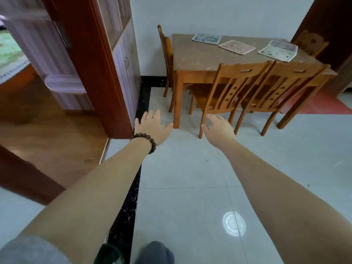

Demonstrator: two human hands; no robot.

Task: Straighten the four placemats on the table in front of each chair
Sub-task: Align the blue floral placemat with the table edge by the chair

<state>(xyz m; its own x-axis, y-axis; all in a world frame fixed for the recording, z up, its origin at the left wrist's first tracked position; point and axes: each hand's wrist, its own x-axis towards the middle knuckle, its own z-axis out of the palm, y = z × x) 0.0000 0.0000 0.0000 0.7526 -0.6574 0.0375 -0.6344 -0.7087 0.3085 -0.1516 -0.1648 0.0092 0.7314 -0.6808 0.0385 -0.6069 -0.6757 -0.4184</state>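
both arms stretch out over the tiled floor [190, 178], left hand [152, 126] with a beaded bracelet [144, 141] at the wrist, fingers apart and holding nothing; right hand [219, 128] the same, fingers spread, empty. well beyond the fingers stands the wooden bench [200, 58], two chairs [253, 88] tucked along its near side. on it lie the placemats, askew: blue placemat [206, 38], pink placemat [237, 47], and patterned placemats [278, 50] overlapping at the right.

Both forearms bare; left hand [152, 126] has a bracelet [144, 140] of round dark brown wooden beads at the wrist; right hand [219, 129] and its wrist carry nothing; grey sleeve [28, 250] edge at the left upper arm; dark blue-grey shoe [155, 253] at the bottom edge.
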